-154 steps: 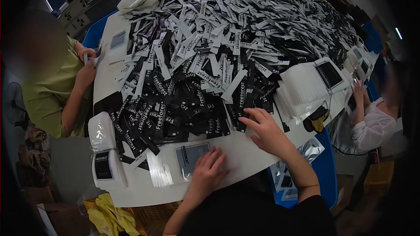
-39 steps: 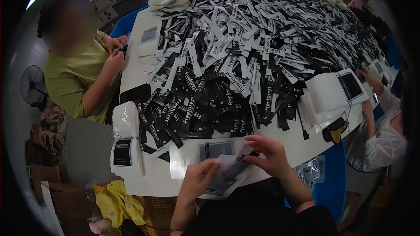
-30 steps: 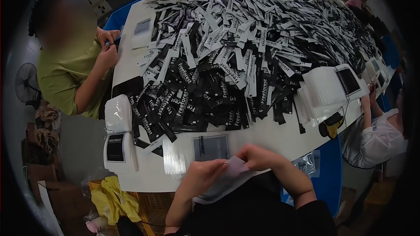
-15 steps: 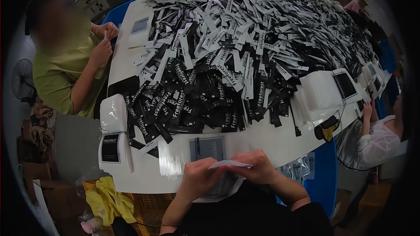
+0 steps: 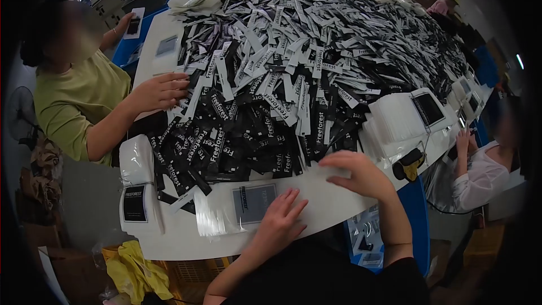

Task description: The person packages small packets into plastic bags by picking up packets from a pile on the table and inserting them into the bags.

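the left hand (image 5: pixel 280 220), fingers loosely spread, partly hides the translucent pouch stack (image 5: pixel 228 209), its grey panel's print hard to read, at the table's near edge; the right hand (image 5: pixel 353 174) hovers half open near the heaped packets (image 5: pixel 271 101)

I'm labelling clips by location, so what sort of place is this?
Probably a packing workshop: a huge heap of printed strips covers much of the table, stacks of clear bags sit beside it, and a co-worker in green works along the edge.
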Tool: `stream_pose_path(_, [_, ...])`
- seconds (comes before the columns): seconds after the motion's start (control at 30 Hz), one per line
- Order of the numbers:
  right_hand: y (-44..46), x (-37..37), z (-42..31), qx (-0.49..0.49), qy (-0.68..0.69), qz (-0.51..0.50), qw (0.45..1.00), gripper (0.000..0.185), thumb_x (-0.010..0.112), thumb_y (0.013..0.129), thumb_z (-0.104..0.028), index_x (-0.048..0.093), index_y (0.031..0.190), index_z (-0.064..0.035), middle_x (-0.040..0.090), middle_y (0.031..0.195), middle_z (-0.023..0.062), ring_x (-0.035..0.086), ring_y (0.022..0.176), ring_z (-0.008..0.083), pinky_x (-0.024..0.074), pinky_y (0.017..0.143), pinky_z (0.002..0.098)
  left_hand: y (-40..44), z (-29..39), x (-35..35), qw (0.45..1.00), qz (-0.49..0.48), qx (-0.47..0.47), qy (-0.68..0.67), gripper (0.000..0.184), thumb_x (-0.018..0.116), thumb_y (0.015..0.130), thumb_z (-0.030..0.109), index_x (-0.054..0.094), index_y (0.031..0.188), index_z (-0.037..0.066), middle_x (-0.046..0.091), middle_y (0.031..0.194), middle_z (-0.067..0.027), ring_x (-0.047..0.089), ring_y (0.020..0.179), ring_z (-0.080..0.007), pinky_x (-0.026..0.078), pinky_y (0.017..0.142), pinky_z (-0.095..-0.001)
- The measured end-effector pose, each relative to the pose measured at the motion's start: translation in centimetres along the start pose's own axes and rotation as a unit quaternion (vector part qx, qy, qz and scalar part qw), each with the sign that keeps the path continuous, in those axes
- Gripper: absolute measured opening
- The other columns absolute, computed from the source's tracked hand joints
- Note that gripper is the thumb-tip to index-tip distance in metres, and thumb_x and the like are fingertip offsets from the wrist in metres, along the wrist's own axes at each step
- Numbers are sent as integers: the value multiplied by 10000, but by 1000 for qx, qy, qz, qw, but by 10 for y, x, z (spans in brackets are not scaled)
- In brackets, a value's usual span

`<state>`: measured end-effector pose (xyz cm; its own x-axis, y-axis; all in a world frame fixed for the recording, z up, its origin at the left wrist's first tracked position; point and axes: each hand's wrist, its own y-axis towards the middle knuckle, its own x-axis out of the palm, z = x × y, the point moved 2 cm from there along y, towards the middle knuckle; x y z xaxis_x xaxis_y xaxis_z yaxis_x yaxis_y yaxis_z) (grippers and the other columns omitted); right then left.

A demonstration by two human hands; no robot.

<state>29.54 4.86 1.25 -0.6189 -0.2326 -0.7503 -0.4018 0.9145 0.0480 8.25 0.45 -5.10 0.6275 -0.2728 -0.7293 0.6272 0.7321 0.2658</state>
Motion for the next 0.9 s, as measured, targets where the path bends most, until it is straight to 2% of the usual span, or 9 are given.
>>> stream_pose_path(0.1, [51,12,30,-60,-159,178,969,339,668,661,-44,614,996,-49,580,1027,109,538,972,297,445,839,380,-2,-5,11,998,2,-52,25,505,713,702,155,525,1144,0,491,1229,-179,452,1165,-326,355,998,-405])
stream_pose_path(0.2, [81,20,53,-142,-217,196,946,384,659,655,6,608,1027,-71,563,1087,94,496,1034,295,420,881,360,-9,-15,11,998,29,-39,-43,491,702,707,152,526,1133,-15,504,1215,-186,471,1150,-324,377,982,-399])
stream_pose_path(0.37, [81,14,25,-166,96,349,917,55,544,828,5,517,876,5,621,853,95,616,776,202,483,707,267,-14,-20,4,981,77,-104,-144,359,619,751,90,549,1083,-25,571,1085,-191,563,949,-311,458,825,-359])
stream_pose_path(0.43, [70,23,28,67,311,232,919,102,572,827,-39,500,888,1,595,701,62,614,662,170,478,604,274,-15,-20,3,973,96,-124,-171,325,590,762,79,558,1067,-28,600,1015,-185,618,789,-289,502,700,-331])
stream_pose_path(0.47, [72,26,24,69,140,199,968,208,636,805,-124,494,914,-18,549,597,45,601,593,152,458,529,287,-13,-20,1,972,114,-135,-153,297,571,754,80,571,1030,-28,606,933,-182,610,722,-280,497,657,-332])
stream_pose_path(0.53, [77,48,5,4,105,-21,994,302,685,776,-208,499,941,-37,548,630,69,602,589,189,462,530,299,-11,-20,-6,971,136,-141,-139,273,552,746,81,583,994,-29,612,851,-179,602,655,-271,491,614,-334])
stream_pose_path(0.57, [77,70,8,-123,41,41,991,329,708,746,-234,511,942,-59,553,726,77,599,624,238,477,539,332,-10,-21,-9,969,109,-164,-148,262,569,732,103,590,959,-27,604,803,-171,601,663,-275,491,617,-333])
stream_pose_path(0.73, [87,88,6,-200,-144,68,967,256,639,634,-47,556,875,-64,550,860,52,594,700,217,484,530,311,-10,-16,-23,965,59,-211,-142,234,592,708,142,605,878,-18,601,763,-162,601,688,-299,490,629,-348])
stream_pose_path(0.9, [75,43,-22,-146,100,248,952,148,691,701,2,562,763,-35,585,882,91,564,762,173,438,574,262,-6,-14,-22,981,-5,-176,-80,144,581,701,137,559,672,-2,570,670,-159,595,678,-334,489,617,-399])
